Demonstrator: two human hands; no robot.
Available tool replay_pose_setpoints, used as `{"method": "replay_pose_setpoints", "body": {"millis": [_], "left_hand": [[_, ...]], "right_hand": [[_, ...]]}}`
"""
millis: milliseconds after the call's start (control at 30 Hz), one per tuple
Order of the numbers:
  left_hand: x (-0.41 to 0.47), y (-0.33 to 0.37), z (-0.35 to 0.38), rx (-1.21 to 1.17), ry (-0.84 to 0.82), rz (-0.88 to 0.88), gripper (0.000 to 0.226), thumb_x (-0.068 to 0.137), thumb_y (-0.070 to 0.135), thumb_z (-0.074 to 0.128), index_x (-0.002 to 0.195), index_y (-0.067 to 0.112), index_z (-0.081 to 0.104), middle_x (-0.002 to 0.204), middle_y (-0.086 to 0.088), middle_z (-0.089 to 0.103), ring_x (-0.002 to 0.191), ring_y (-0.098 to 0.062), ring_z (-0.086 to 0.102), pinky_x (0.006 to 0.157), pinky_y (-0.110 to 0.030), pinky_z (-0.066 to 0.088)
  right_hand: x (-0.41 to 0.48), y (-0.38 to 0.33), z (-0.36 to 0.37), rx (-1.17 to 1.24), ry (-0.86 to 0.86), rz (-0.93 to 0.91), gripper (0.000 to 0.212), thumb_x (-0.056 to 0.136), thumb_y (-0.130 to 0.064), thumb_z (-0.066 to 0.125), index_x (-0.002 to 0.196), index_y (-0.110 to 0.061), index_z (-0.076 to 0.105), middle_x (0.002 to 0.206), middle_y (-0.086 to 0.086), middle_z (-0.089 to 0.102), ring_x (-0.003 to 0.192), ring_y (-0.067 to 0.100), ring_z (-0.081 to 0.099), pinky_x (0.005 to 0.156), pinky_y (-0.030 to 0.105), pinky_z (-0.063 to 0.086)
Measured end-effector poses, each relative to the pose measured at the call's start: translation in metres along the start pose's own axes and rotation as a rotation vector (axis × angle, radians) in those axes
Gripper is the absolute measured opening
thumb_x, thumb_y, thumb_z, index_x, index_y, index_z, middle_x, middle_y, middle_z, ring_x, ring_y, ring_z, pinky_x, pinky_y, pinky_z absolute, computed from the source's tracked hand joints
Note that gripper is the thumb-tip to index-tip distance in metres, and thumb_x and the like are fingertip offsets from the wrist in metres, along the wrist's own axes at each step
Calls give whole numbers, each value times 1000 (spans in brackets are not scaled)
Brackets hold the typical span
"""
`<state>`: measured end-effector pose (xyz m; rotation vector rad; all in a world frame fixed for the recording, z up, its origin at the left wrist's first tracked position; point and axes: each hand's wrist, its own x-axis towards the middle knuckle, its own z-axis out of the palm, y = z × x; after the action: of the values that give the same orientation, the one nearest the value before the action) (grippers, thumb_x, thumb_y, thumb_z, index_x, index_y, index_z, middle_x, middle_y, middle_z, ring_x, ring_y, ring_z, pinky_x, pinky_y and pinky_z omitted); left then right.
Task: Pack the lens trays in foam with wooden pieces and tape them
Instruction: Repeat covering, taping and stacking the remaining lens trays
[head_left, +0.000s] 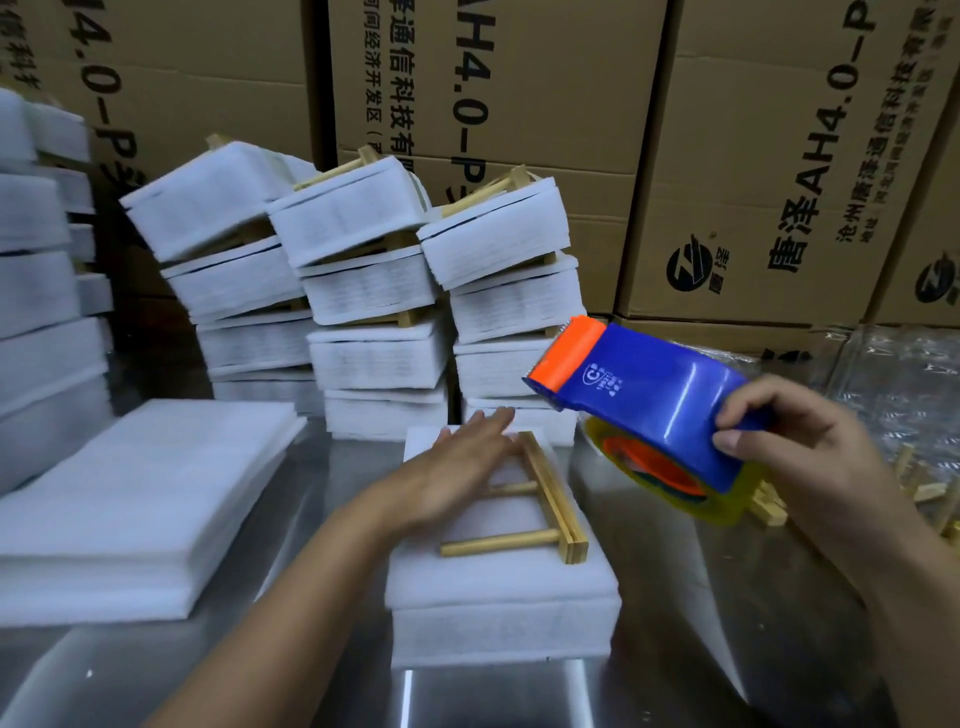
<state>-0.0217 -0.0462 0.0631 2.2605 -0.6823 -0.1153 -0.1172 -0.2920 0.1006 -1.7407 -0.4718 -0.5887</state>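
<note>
Foam-wrapped bundle (498, 587) and wooden piece (553, 499) are lying under the straight-fingered left hand (457, 475); right hand (810, 462) is gripping the blue tape dispenser (670, 405).

The left hand (460, 470) and right hand (815, 462) are bare, forearms too.

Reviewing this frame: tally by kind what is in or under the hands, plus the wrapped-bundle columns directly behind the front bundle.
tape dispenser: 1
wooden frame: 1
foam-wrapped bundle under that frame: 1
leaning columns of wrapped bundles: 3
Total: 6
</note>
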Motion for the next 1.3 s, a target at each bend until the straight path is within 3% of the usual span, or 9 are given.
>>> {"method": "replay_pose_setpoints", "body": {"millis": [67, 167, 267, 367, 467, 700, 933, 1100, 1300], "left_hand": [[-2, 7, -10, -342, 183, -89, 49, 101, 40, 28, 137, 14, 47, 143, 5, 45, 132, -9, 40, 108, -25, 26], [-6, 18, -20, -961, 192, -129, 69, 88, 64, 31, 106, 9, 68, 104, -10, 71, 95, -18, 67, 82, -32, 50], [-16, 21, -28, -1256, 116, -180, 50, 64, 56, 63, 73, 8, 74, 78, -11, 72, 63, -18, 69, 57, -25, 55], [-16, 18, -32, -1410, 129, -242, 26, 59, 32, 72, 71, 9, 71, 71, -9, 70, 57, -16, 67, 52, -21, 55], [-16, 12, -31, -1496, 165, -310, 9, 76, 16, 64, 77, 8, 63, 71, -9, 67, 51, -13, 65, 50, -19, 52], [-15, 11, -28, -1671, 214, -423, 16, 88, 13, 58, 76, 1, 59, 58, -12, 67, 44, -15, 64, 47, -21, 53], [-13, 9, -26, -1699, 204, -462, 24, 81, 22, 66, 87, 0, 59, 63, -14, 68, 46, -13, 63, 49, -16, 50], [-13, 9, -23, -1732, 165, -482, 20, 83, 20, 65, 85, 1, 57, 64, -12, 66, 45, -12, 61, 45, -16, 49], [-13, 9, -20, -1720, 191, -490, 12, 89, 13, 57, 81, 4, 56, 56, -10, 63, 41, -12, 57, 41, -13, 45]], "right_hand": [[6, -7, 3, 90, -42, 9, 25, 58, 2, 64, 59, -23, 65, 63, -6, 55, 62, 7, 49, 54, 15, 38], [16, -17, 10, 194, -142, 76, 22, 60, -2, 52, 56, -22, 61, 62, 0, 51, 57, 11, 48, 50, 16, 36], [28, -20, 15, 279, -246, 150, 22, 61, -1, 48, 56, -20, 59, 60, 1, 51, 51, 12, 49, 46, 15, 38], [39, -18, 21, 335, -282, 206, 24, 62, -2, 45, 55, -19, 59, 61, 1, 52, 51, 12, 51, 45, 15, 40], [48, -11, 24, 372, -284, 265, 22, 62, -5, 44, 54, -19, 58, 63, 2, 52, 52, 13, 51, 45, 16, 40], [58, 6, 25, 415, -333, 266, 12, 61, -12, 59, 68, -21, 64, 92, 8, 61, 71, 22, 61, 55, 28, 52], [51, 20, 25, 456, -358, 131, 47, 40, -40, 89, 79, -25, 68, 92, 2, 67, 72, 19, 64, 58, 26, 55], [48, 24, 29, 469, -291, 79, 35, 54, -25, 65, 88, -22, 59, 80, -5, 67, 61, 12, 63, 53, 19, 50], [42, 23, 29, 200, -322, 5, 57, 49, -20, 81, 95, -41, 56, 103, -11, 67, 86, 16, 69, 68, 24, 56]]}}
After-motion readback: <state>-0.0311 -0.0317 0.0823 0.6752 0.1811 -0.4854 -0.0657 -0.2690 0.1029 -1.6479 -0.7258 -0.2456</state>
